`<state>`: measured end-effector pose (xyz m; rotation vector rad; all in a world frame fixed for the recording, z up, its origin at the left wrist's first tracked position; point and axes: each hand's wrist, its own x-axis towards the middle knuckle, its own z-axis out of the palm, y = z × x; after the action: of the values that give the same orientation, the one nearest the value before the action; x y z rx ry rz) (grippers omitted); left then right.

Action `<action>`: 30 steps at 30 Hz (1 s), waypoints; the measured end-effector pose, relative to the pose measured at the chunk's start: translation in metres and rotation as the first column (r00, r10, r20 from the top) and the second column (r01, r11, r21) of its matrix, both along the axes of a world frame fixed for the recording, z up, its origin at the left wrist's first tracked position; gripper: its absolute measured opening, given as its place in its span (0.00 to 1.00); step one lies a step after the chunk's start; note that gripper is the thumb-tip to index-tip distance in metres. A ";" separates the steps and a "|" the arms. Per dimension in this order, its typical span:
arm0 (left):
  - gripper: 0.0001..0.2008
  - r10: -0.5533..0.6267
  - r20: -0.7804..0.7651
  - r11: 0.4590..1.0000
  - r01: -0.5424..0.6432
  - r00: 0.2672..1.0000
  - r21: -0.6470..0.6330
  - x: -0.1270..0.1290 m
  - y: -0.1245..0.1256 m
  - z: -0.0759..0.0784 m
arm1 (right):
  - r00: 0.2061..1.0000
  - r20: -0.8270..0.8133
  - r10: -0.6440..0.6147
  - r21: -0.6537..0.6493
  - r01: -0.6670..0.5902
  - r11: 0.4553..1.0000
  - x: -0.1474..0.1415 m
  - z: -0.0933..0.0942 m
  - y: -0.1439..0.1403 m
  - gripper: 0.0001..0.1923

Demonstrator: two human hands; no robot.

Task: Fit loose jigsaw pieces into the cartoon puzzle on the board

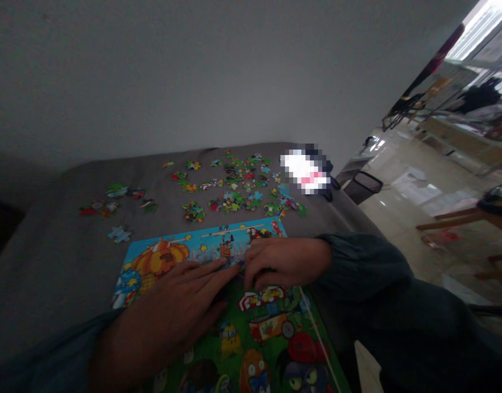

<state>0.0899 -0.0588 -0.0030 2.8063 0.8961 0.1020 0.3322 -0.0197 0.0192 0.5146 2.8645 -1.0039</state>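
A colourful cartoon jigsaw puzzle [271, 327] lies before me, with a blue sky and a pumpkin along its far part and cartoon figures on green nearer me. My left hand [181, 305] rests on the puzzle with its fingers stretched out toward the middle. Beside its fingertips, my right hand [279, 265] is closed, its fingers bent down onto the picture. Whatever those fingers pinch, if anything, is hidden beneath them. Loose puzzle pieces [234, 201] lie on the cloth beyond the puzzle's far edge.
Grey cloth [165, 213] covers the table, which meets a pale wall [193, 82]. More pieces [120, 234] lie at the left. A blurred-out white object [306, 170] is at the table's right back. Wooden furniture [455, 218] stands on the shiny floor at right.
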 end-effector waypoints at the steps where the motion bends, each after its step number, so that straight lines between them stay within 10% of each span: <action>1: 0.21 -0.005 0.005 1.000 0.005 1.000 0.009 0.000 0.000 0.000 | 1.000 0.003 0.001 -0.015 -0.001 1.000 0.000 0.000 0.000 0.08; 18: 0.19 -0.022 0.024 1.000 0.022 0.999 0.000 0.001 0.000 0.003 | 1.000 0.006 0.006 0.060 -0.006 0.998 0.005 0.002 -0.009 0.17; 30: 0.21 0.005 0.006 1.000 -0.005 1.000 -0.027 -0.002 0.000 -0.002 | 0.997 0.019 0.077 -0.051 -0.076 0.996 0.001 0.007 -0.009 0.06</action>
<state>0.0875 -0.0584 -0.0050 2.7778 0.8965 0.0992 0.3331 -0.0291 0.0260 0.4056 2.8097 -1.0482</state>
